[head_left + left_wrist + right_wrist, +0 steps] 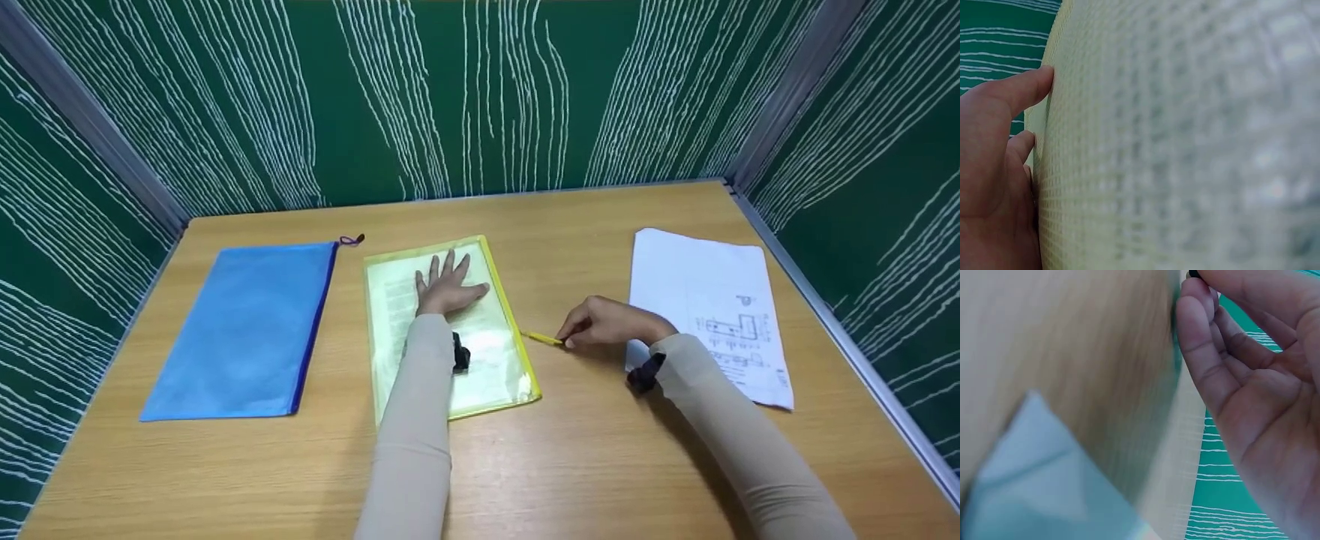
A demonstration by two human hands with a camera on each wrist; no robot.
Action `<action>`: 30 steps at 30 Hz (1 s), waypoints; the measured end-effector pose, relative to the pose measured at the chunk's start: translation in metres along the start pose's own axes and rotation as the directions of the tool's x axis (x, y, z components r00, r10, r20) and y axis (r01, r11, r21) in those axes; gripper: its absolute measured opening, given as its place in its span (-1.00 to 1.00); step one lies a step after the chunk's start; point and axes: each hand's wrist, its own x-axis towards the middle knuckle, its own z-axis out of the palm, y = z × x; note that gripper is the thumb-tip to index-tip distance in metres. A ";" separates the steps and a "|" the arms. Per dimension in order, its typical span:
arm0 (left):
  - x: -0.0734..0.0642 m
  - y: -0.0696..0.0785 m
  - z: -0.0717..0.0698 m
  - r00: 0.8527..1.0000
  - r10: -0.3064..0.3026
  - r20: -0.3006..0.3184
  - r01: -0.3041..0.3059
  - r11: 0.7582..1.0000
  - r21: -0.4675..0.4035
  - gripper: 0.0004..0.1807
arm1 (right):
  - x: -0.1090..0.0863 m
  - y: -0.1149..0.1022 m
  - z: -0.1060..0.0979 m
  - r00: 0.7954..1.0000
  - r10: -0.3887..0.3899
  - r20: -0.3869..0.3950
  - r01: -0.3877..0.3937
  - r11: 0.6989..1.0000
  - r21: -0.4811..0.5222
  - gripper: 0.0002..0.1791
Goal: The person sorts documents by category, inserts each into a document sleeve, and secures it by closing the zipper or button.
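Note:
A yellow-edged mesh zip folder (487, 367) lies in the middle of the table, with printed paper showing through it. Spread across its upper part, my left hand (448, 291) rests flat with straight fingers. The left wrist view has the folder's mesh (1129, 140) close up beside the left hand (994, 146). To the right of the folder, my right hand (609, 322) pinches the end of a yellow zip pull cord (541, 339), which stretches to the folder's right edge. In the right wrist view, a small dark tip (1194, 273) shows between the fingertips of the right hand (1264, 399).
A blue zip folder (240, 330) with a purple edge and pull cord (350, 241) lies at the left. White sheets (697, 277) with printed drawings lie at the right, partly under my right forearm. Green panels (517, 97) with white lines enclose the table's back and sides.

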 end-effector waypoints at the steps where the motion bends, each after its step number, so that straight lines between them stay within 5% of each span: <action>1: 0.000 0.000 0.000 1.000 0.004 0.003 -0.004 1.000 -0.001 -0.13 | -0.001 -0.001 0.000 1.000 -0.010 -0.001 0.010 1.000 0.005 -0.82; 30: 0.001 -0.011 -0.009 1.000 -0.022 -0.021 0.022 1.000 -0.004 -0.12 | -0.022 -0.004 0.010 0.995 -0.062 0.073 0.058 0.997 0.051 -0.85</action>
